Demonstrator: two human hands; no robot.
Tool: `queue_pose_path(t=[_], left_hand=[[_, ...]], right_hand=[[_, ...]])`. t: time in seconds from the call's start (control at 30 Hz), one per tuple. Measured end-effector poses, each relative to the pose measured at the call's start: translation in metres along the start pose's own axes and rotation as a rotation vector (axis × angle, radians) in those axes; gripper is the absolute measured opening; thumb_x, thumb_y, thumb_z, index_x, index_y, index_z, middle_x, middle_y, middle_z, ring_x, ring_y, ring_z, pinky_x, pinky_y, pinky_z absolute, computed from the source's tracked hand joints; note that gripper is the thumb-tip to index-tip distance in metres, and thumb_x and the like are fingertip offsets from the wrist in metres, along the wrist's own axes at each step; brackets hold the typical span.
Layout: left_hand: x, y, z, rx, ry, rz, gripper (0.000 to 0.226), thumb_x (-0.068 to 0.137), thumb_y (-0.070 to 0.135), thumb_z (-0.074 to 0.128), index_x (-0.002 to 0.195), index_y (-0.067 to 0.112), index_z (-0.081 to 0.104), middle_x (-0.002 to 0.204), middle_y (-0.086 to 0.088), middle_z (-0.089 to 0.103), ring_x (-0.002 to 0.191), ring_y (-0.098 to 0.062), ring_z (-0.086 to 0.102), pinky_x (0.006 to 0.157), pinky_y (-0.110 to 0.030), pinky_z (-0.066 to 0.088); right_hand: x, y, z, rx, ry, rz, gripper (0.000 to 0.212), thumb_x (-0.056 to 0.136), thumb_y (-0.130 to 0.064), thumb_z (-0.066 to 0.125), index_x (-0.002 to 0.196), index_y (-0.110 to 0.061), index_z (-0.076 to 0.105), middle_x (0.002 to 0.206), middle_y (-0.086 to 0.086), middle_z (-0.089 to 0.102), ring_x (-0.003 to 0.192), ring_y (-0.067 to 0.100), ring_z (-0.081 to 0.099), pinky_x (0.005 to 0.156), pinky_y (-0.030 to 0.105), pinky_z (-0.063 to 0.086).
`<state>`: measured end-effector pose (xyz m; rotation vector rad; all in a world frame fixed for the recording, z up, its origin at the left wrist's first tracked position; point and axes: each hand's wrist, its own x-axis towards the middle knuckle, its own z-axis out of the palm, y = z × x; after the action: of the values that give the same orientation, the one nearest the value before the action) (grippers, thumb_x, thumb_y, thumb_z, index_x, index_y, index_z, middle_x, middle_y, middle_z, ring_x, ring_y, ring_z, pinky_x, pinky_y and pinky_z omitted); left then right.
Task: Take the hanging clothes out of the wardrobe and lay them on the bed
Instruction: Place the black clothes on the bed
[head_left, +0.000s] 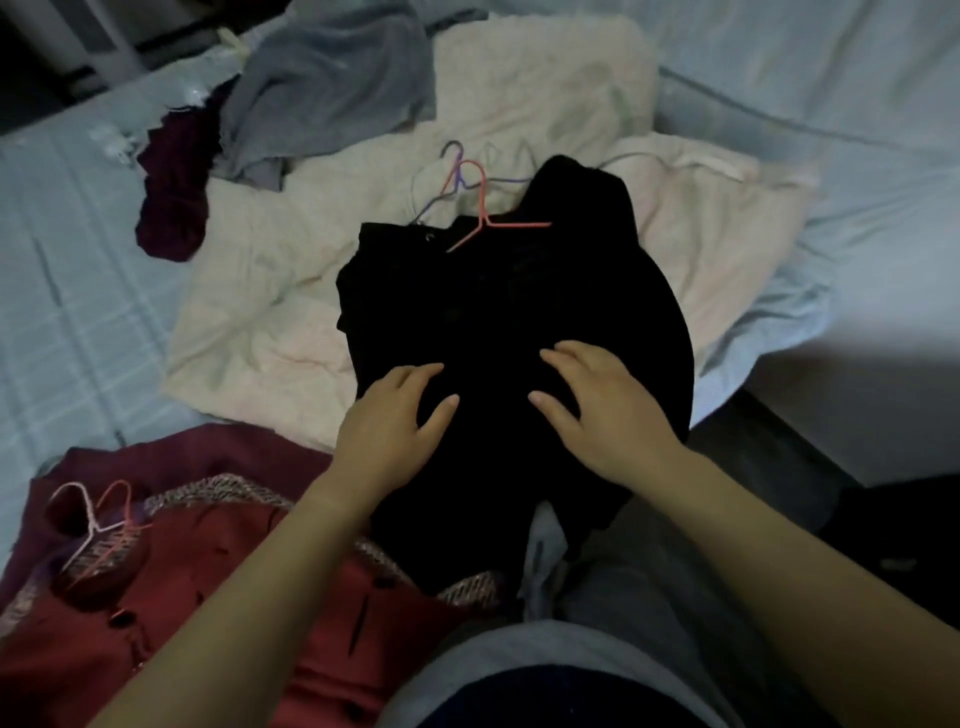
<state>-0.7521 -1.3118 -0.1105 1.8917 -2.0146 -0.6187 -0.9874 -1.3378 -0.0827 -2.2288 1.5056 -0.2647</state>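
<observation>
While both hands are resting flat and spread, gripping nothing, left hand (389, 421) and right hand (597, 410) are pressing the black garment (509, 312) onto the bed (78, 322) at frame centre, its red hanger (483, 213) inside. This lay-down looks nearly finished; next likely means returning to the wardrobe.

A black garment (509, 332) lies on the bed (78, 312), spread over a cream quilt (270, 291), with a red hanger (485, 208) at its far end. The left hand (387, 421) and right hand (605, 410) rest flat on the garment's near part, fingers spread. Left of the garment, nearer the person, lies a red buttoned garment (171, 597) with a pink hanger (91, 519).
</observation>
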Motion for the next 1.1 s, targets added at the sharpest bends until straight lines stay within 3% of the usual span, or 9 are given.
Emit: queue_pose_path(t=[0.37,0.47,0.53,0.63,0.77,0.97,1.1], left_hand=[[0.186,-0.007,0.023,-0.036,0.156,-0.25,0.042,0.093,0.034,0.052,0.13,0.014,0.053,0.13,-0.008,0.052,0.122,-0.026,0.047,0.1,-0.041,0.042],[0.215,-0.015,0.038,0.01,0.17,-0.374,0.046,0.094,0.039,0.046,0.132,0.014,0.051,0.134,-0.011,0.051,0.126,-0.029,0.043,0.106,-0.045,0.036],[0.228,-0.021,0.046,0.031,0.136,-0.435,0.051,0.09,0.048,0.038,0.123,0.016,0.059,0.12,-0.008,0.058,0.116,-0.028,0.051,0.098,-0.051,0.041],[0.226,-0.022,0.05,0.054,0.2,-0.427,0.042,0.088,0.044,0.042,0.1,0.012,0.066,0.09,-0.008,0.06,0.086,-0.03,0.058,0.076,-0.037,0.044],[0.2,-0.009,0.046,0.064,0.344,-0.411,0.043,0.09,0.046,0.037,0.088,0.014,0.066,0.075,-0.003,0.056,0.069,-0.024,0.056,0.061,-0.034,0.042],[0.146,0.027,0.04,0.054,0.53,-0.515,0.034,0.09,0.046,0.045,0.089,0.021,0.069,0.073,0.006,0.058,0.067,-0.014,0.057,0.062,-0.037,0.048],[0.099,0.062,0.046,0.013,0.67,-0.621,0.031,0.088,0.045,0.05,0.089,0.022,0.071,0.075,0.01,0.06,0.067,-0.01,0.058,0.064,-0.035,0.048]], right_hand=[[0.226,0.085,-0.045,-0.159,-0.037,-0.205,0.058,0.089,-0.037,0.058,0.138,-0.008,0.044,0.142,0.016,0.041,0.129,0.034,0.037,0.105,0.043,0.034],[0.255,0.103,-0.036,-0.184,-0.13,-0.251,0.055,0.089,-0.04,0.057,0.135,-0.011,0.047,0.132,0.012,0.049,0.117,0.033,0.045,0.092,0.044,0.044],[0.268,0.115,-0.028,-0.171,-0.112,-0.31,0.042,0.087,-0.037,0.062,0.122,-0.014,0.06,0.117,0.009,0.057,0.104,0.033,0.051,0.081,0.043,0.046],[0.274,0.126,-0.021,-0.071,-0.065,-0.361,0.021,0.083,-0.033,0.067,0.098,-0.019,0.071,0.099,0.004,0.059,0.091,0.029,0.053,0.073,0.041,0.046],[0.271,0.136,-0.018,0.081,-0.034,-0.462,0.03,0.083,-0.044,0.056,0.091,-0.021,0.073,0.094,-0.001,0.058,0.087,0.023,0.051,0.07,0.041,0.048],[0.253,0.129,-0.02,0.219,-0.028,-0.594,0.03,0.086,-0.044,0.052,0.095,-0.025,0.074,0.094,-0.004,0.053,0.085,0.009,0.04,0.069,0.026,0.042],[0.235,0.121,-0.022,0.308,-0.154,-0.692,0.031,0.087,-0.045,0.049,0.099,-0.028,0.071,0.091,-0.012,0.051,0.082,0.008,0.052,0.067,0.024,0.047]])
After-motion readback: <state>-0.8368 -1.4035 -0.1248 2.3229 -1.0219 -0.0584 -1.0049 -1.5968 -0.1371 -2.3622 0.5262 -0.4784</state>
